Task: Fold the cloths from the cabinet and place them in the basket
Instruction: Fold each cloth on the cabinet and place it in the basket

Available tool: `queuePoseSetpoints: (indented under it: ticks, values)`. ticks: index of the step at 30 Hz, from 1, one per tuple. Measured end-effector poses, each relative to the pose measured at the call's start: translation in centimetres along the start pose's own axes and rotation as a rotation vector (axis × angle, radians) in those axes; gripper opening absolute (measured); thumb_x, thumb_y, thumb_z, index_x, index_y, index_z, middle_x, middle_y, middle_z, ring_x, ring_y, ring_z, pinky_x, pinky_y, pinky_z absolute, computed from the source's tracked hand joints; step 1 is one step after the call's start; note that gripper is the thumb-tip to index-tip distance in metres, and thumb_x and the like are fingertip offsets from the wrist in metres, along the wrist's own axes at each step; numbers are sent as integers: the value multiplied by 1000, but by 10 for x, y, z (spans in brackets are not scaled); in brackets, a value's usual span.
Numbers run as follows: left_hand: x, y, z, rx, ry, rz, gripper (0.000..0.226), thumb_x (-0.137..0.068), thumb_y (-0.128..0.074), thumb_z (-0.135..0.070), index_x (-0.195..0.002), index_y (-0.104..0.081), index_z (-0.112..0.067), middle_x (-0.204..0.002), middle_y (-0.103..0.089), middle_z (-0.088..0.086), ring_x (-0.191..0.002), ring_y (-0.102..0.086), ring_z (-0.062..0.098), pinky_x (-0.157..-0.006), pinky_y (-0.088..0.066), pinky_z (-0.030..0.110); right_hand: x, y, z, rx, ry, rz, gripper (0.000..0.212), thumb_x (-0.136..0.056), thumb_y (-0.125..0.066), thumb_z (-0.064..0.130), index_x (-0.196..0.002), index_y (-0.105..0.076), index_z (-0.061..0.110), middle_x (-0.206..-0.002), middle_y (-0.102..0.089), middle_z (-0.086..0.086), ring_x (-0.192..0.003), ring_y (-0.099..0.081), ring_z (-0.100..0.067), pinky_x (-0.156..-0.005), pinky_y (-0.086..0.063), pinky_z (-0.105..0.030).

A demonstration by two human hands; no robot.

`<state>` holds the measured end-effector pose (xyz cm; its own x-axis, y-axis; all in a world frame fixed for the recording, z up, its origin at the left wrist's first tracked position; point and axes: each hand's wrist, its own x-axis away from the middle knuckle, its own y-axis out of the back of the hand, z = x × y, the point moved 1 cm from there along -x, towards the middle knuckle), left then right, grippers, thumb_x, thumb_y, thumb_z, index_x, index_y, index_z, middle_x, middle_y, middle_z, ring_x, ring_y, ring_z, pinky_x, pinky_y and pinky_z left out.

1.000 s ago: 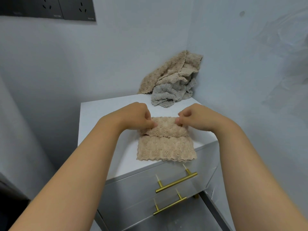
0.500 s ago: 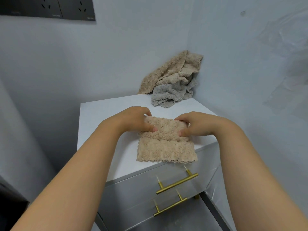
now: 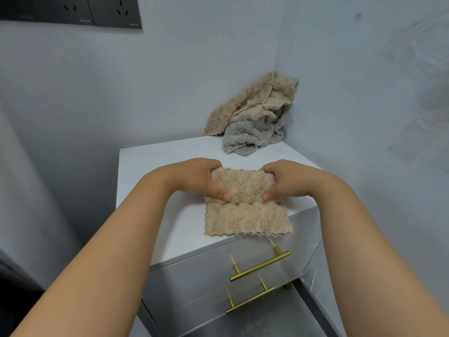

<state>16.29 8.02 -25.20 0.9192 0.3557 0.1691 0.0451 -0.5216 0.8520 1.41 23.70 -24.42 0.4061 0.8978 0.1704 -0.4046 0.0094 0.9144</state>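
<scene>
Head view, left hand (image 3: 194, 177), right hand (image 3: 290, 180) gripping cloth (image 3: 245, 217), hem overhanging cabinet (image 3: 155, 166)

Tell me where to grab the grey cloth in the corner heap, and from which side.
Pinch the grey cloth by its bunched front lobe, coming from the front and above. Walls close off the heap's back and right, and the beige cloths lie over its rear part, so probably only the near edge on the cabinet top is free.
</scene>
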Motion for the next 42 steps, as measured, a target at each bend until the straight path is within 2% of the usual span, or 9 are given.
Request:
queuePoseSetpoints:
  ticks: [7,12,16,20,24,31,35,39,42]
  values:
    - [1,2,-2,149,-24,-57,39,-67,-84,-31,-91,-53,-29,-94,-59,-11,-86,-55,6,-67,-40,23,4,2,-4,-188,7,82,40,-72,-81,26,-103,-56,23,-101,-61,10,-98,-57,-12,-85,-44,-29]
    - [3,2,-1,299,-50,-76,38,-80,-75,-20,-110,-53,-26,-101,-59,-8,-86,-56,4,-69,-43,19,-3,0,-7,-154,-15,-118,45,-68,-83,13,-105,-58,17,-103,-60,1,-96,-57,-20,-83,-48,-33]
    - [-2,1,1,198,-47,-277,50,-77,-75,-18,-119,-51,-33,-105,-54,-7,-88,-52,11,-71,-41,24,-11,-6,-4,-135,1,-338,50,-70,-77,9,-115,-57,16,-111,-57,-2,-101,-55,-21,-77,-45,-29]
    - [-8,-5,-1,128,-71,-491,49,-74,-72,-6,-115,-58,-27,-106,-55,-11,-95,-50,10,-78,-37,23,-16,-10,-3,-194,42,-412,54,-71,-81,21,-119,-57,19,-115,-54,2,-103,-51,-15,-79,-37,-25]
    - [-10,-8,1,19,-145,-586,41,-72,-71,-4,-106,-60,-22,-100,-54,-11,-93,-48,12,-77,-36,24,-13,-9,-2,-179,39,-492,40,-73,-77,12,-106,-57,19,-107,-52,3,-96,-49,-15,-74,-35,-26]
    - [-2,1,-1,-42,-188,-322,46,-68,-82,-15,-108,-59,-23,-109,-52,-4,-100,-48,12,-85,-36,22,-6,-6,-2,-63,42,-356,34,-70,-76,5,-93,-53,17,-101,-54,0,-87,-49,-18,-67,-39,-31]
    - [11,16,-2,9,-130,-97,32,-75,-75,-45,-105,-66,-35,-111,-53,-14,-104,-50,2,-94,-37,24,5,6,-4,-129,41,-192,34,-70,-82,32,-94,-59,23,-99,-56,8,-91,-53,-12,-74,-42,-25]
    - [7,14,-11,81,-86,-193,33,-92,-51,-47,-88,-75,-25,-99,-61,-7,-91,-58,7,-87,-42,28,8,8,-1,-254,51,-244,35,-90,-59,42,-83,-70,11,-71,-66,1,-68,-58,-13,-66,-43,-26]
    - [-2,5,-17,35,-60,-293,34,-87,-61,-45,-68,-73,-20,-88,-68,6,-82,-62,20,-76,-47,29,0,-1,5,-180,-1,-374,41,-92,-57,36,-61,-62,9,-57,-58,-3,-55,-49,-14,-57,-38,-27]
